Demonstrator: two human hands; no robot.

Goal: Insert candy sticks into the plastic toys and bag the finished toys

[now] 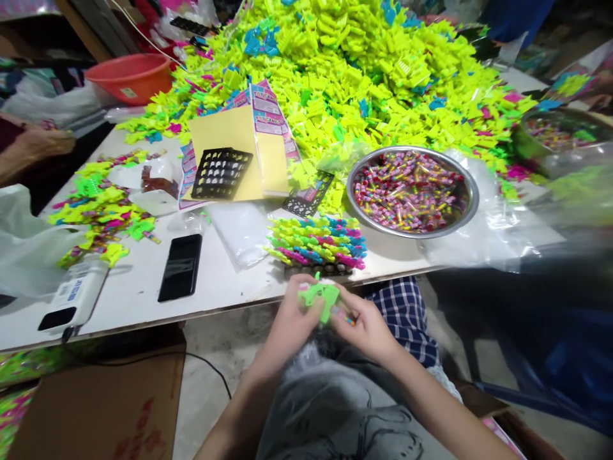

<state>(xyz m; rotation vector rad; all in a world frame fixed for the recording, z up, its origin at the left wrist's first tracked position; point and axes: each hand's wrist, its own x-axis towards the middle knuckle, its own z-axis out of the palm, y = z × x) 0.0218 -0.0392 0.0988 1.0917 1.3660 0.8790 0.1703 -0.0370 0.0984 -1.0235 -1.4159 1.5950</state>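
Note:
My left hand (pixel 295 314) is closed round a bright green plastic toy (pixel 326 298), shaped like a small pistol, just off the table's front edge. In my right hand (pixel 366 324), pinched close beside the toy, is a small candy tube (pixel 345 315) with coloured bits in it. Whether the tube touches the toy, I cannot tell. Right behind my hands, rows of yellow, blue and pink toys (pixel 318 241) stand packed in a black holed tray (pixel 330 269). A steel bowl (pixel 472 191) full of similar candy tubes (pixel 409 191) is to the right of them.
A huge heap of yellow-green toy pieces (pixel 364 83) covers the table's back. Black holed trays (pixel 223 174) lie on yellow card (pixel 272 166). To the left are a phone (pixel 179 267), a white device (pixel 79 294) with a cable, toys with tubes (pixel 103 204), and another person's hand (pixel 41 144).

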